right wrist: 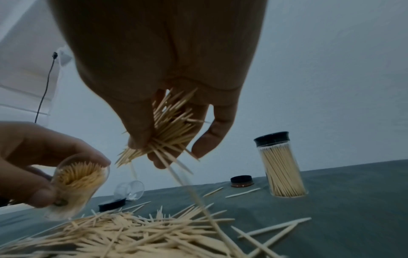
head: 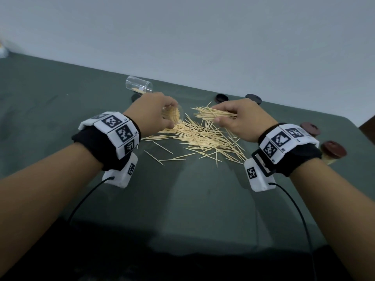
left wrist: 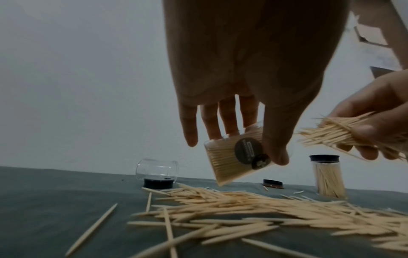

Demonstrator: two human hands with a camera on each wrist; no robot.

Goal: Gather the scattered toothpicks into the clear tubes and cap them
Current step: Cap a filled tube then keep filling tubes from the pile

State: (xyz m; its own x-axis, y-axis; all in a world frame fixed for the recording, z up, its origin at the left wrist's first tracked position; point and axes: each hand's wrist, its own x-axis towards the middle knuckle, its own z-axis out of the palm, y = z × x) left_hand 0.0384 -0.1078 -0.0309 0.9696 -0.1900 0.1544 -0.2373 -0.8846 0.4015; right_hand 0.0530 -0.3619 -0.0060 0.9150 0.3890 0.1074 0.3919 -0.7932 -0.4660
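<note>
A: Grey-green cloth (head: 60, 110) over the table, plain pale wall (head: 203, 37) behind. What's on it?

B: Loose picks (head: 203, 138) in a big heap at centre, a few strays toward the near edge.

A: L hand (head: 152, 112)?

B: Fingers and thumb curled round a clear tube (left wrist: 234, 158), held tilted above the heap, mouth toward the R hand. It's packed w/ picks already, dark round label on the side.

A: R hand (head: 239, 120)?

B: Clamped on a bundle (head: 215, 114) of picks, thumb on one side, fingers on the other, tips pointing at the tube mouth. Just beside it, not in. In the R wrist view one pick (right wrist: 187, 188) hangs down from the bundle, blurred, prob. slipping out, can't be sure.

A: Other tubes?

B: Empty tube (head: 139, 84) on its side at the far edge, a black cap (left wrist: 158, 183) just in front of it. Full tube (right wrist: 280, 165) w/ black cap on, upright, to the right. Two more caps (head: 222, 97) loose at the far edge betw. the hands.

A: Far right?

B: Two brown-topped tubes (head: 332, 151) near the table edge, behind the R wrist band, partly hidden.
</note>
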